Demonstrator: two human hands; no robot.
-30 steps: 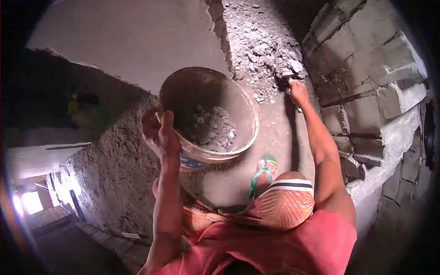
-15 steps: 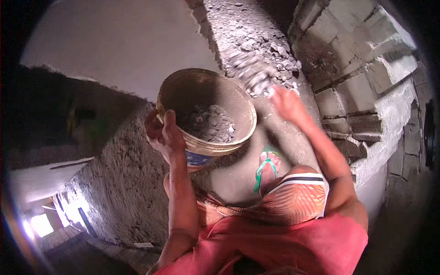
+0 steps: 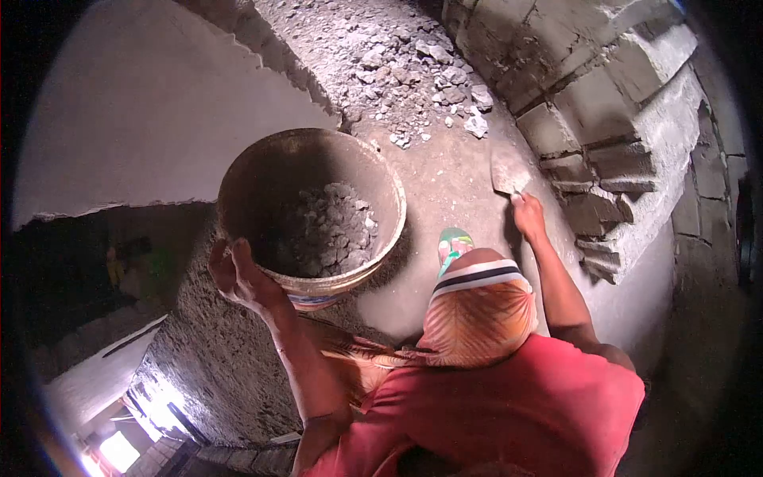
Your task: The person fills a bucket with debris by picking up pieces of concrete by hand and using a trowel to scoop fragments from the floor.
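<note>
A round bucket (image 3: 389,171) tilts toward me at centre left, grey rubble (image 3: 334,230) lying in its bottom. My left hand (image 3: 250,278) is closed on its near-left rim, thumb over the edge. On the right, my right hand (image 3: 528,215) is wrapped round the handle of a trowel (image 3: 511,171). Its flat blade points away from me over the floor beside the block wall, and no rubble shows on it. Part of the handle is hidden in my fist.
Loose rubble (image 3: 421,71) is spread over the floor beyond the bucket. A broken block wall (image 3: 588,111) with jagged edges rises on the right. At upper left is a smooth pale surface (image 3: 135,111). My sandalled foot (image 3: 453,242) stands between bucket and trowel.
The trowel, blurred and carrying rubble before, has swung right and nearer to me, and its blade now looks bare. In view, the bucket has shifted left with my left hand still on it.
</note>
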